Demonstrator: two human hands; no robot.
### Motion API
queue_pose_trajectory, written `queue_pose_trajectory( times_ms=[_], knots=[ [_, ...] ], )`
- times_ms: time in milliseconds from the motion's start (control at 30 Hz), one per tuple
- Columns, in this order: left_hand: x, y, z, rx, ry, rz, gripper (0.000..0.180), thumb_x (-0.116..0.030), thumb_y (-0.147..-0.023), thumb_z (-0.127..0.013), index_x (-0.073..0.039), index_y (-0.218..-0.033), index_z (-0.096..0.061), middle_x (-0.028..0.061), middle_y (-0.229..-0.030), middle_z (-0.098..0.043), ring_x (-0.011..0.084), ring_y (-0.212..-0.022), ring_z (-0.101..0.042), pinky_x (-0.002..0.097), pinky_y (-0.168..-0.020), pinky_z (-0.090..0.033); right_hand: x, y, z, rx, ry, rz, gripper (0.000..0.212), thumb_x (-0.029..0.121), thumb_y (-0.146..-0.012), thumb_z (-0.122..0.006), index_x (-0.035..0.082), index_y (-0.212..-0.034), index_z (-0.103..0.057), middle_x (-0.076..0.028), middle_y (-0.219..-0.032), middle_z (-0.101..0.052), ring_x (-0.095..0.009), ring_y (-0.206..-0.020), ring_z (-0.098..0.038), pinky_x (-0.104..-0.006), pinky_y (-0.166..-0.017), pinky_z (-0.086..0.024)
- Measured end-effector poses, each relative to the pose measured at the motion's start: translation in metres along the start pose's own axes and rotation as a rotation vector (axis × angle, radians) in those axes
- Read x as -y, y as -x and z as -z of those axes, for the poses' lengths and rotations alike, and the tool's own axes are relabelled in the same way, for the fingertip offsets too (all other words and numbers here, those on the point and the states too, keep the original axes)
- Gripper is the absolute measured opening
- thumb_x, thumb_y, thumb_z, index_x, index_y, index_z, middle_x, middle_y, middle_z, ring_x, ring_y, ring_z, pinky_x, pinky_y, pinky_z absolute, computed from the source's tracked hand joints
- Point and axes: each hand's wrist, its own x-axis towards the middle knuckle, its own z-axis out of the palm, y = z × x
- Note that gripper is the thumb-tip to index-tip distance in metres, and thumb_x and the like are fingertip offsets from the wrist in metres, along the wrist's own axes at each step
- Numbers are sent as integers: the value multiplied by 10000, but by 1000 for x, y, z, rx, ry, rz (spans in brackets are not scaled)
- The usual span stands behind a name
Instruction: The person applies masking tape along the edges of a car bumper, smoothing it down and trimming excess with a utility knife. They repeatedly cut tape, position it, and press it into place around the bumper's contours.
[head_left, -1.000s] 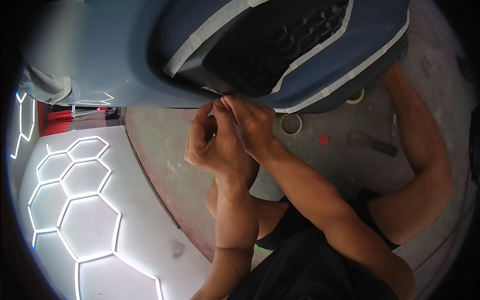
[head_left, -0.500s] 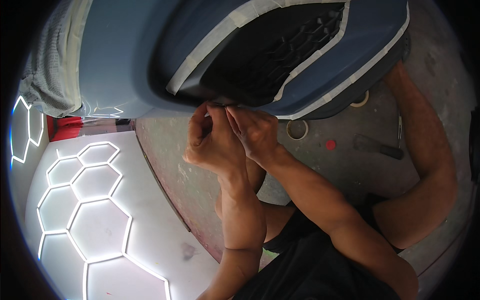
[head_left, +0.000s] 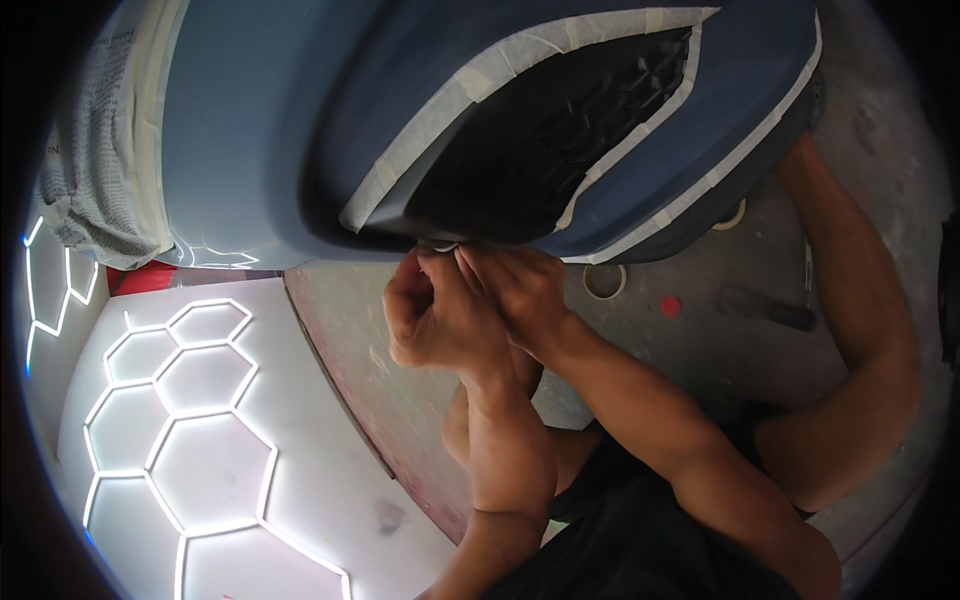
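A blue-grey car bumper [head_left: 235, 130] fills the top of the head view. Masking tape [head_left: 455, 97] borders its black recess, where a honeycomb grille [head_left: 610, 115] sits. Another tape strip [head_left: 700, 190] follows the lower edge. Below the recess, my left hand [head_left: 445, 310] has its fingers pinched at the bumper's lower edge. Pressed close beside it, my right hand [head_left: 520, 290] is bent in a pinch too. A pale sliver [head_left: 437, 245] shows at the fingertips, too small to name. The fingers mostly hide whatever they hold.
On the floor lie a tape roll [head_left: 604, 281], a red round object [head_left: 670, 306] and a dark-handled tool [head_left: 785, 314]. A second tape roll [head_left: 732, 215] is partly under the bumper. Printed paper [head_left: 100, 190] covers the bumper's left side. Hexagonal lights [head_left: 210, 470] glow at left.
The bumper, floor and both hands sit slightly lower in the picture, as the whole view has shifted. Both hands stay pinched together at the lower edge.
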Motion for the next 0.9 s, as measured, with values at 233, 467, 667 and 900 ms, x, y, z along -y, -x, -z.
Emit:
queue_pose_trajectory(
  times_ms=[233,467,667,900],
  knots=[
    [3,3,-2,-30,102,-14,177,-71,-931,-729,94,-877,-693,58,-716,-677,94,-632,-579,222,-577,-428,0,-1,0,12,-5,-13,170,138,-870,-778,56,-1015,-750,-29,-703,-705,-158,-576,-697,-288,-526,-556],
    [-1,6,1,-43,109,36,170,-72,-935,-722,90,-890,-700,49,-713,-670,92,-631,-577,221,-577,-431,1,-1,-1,-26,-3,-11,144,136,-879,-772,57,-998,-753,-23,-672,-702,-159,-559,-699,-291,-506,-551],
    [-7,5,-2,-43,194,100,165,-66,-948,-723,97,-928,-712,61,-729,-684,101,-643,-593,218,-591,-451,4,-3,1,-14,-18,-50,140,129,-880,-773,55,-997,-759,-29,-672,-707,-163,-561,-704,-294,-504,-551],
    [-5,3,-3,-74,165,96,154,-64,-924,-748,82,-886,-719,64,-741,-699,111,-654,-618,233,-601,-491,3,-1,-2,-37,-44,-47,111,128,-863,-783,62,-949,-758,-31,-675,-714,-164,-565,-709,-304,-513,-558]
  ],
)
